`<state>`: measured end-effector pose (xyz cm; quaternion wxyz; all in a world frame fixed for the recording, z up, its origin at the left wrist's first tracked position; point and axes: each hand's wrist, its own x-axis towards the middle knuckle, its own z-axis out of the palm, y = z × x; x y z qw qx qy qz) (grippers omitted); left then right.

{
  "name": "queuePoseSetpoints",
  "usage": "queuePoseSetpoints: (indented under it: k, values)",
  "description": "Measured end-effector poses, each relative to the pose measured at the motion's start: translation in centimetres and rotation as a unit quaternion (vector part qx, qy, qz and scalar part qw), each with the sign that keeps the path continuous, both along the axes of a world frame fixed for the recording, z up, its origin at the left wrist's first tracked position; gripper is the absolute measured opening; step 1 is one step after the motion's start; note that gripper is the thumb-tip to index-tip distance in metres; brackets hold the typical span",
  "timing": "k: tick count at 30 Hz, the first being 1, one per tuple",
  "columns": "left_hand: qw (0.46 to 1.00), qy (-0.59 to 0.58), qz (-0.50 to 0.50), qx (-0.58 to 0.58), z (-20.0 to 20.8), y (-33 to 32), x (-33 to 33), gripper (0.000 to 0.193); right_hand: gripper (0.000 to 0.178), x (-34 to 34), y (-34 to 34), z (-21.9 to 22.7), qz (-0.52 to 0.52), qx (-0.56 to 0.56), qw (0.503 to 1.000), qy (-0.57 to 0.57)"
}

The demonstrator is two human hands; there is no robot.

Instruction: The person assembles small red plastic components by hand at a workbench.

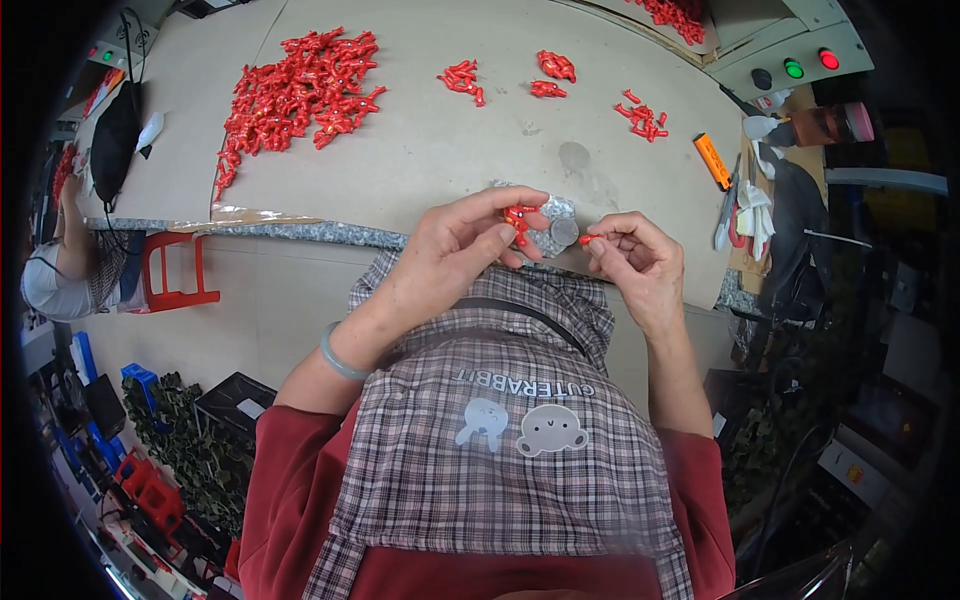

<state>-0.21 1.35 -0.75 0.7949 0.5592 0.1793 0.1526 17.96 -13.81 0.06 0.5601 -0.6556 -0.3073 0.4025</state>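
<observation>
My left hand (447, 247) is closed around a small glossy red plastic figure (517, 224), held between thumb and fingers near the table's front edge. To its right, my right hand (643, 265) pinches a tiny red piece (588, 239) between thumb and forefinger. A short gap separates this piece from the figure. Between the hands, a small round grey disc (564, 232) sits on a crumpled silvery patch (552, 209). Fingers cover part of the figure, so its full shape is hidden.
A large heap of red figures (295, 95) lies at the far left of the table. Smaller red groups (461, 80) (555, 65) and loose red bits (643, 117) lie farther right. An orange-handled tool (713, 161), a bottle (835, 123) and a control box (795, 55) stand right.
</observation>
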Motion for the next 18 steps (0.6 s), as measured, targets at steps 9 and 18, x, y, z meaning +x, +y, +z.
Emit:
queuePoseSetpoints:
  k: [9, 18]
  values:
    - [1.000, 0.017, 0.005, 0.002, 0.3, 0.1, 0.0, 0.045, 0.008, 0.5, -0.5, -1.6, -0.020, -0.017, 0.998, -0.051]
    - [0.999, 0.035, -0.021, -0.016, -1.1, 0.4, -0.3, 0.043, 0.008, 0.3, 0.2, -1.3, 0.039, 0.007, 0.962, -0.269]
